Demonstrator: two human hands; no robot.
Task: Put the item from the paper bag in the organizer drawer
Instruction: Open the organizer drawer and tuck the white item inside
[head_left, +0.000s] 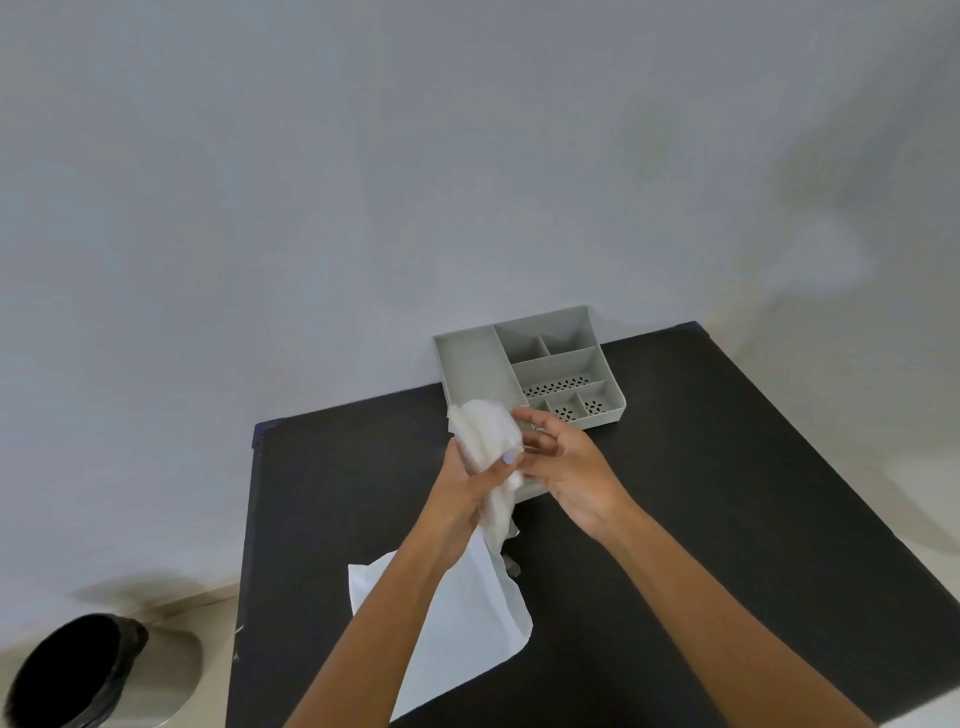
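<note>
Just near the grey organizer (524, 364), the left hand (467, 488) grips a crumpled white item (488, 431); the right hand (566, 467) hovers open beside it.

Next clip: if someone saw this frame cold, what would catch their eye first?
Most likely the two hands meeting mid-frame over the black table: the left hand grips a crumpled white item, with the right hand open beside it. Just behind them stands the grey organizer, its compartments looking empty. Below the forearms a white paper bag lies flat on the table, and a black-lined bin sits on the floor at lower left.
</note>
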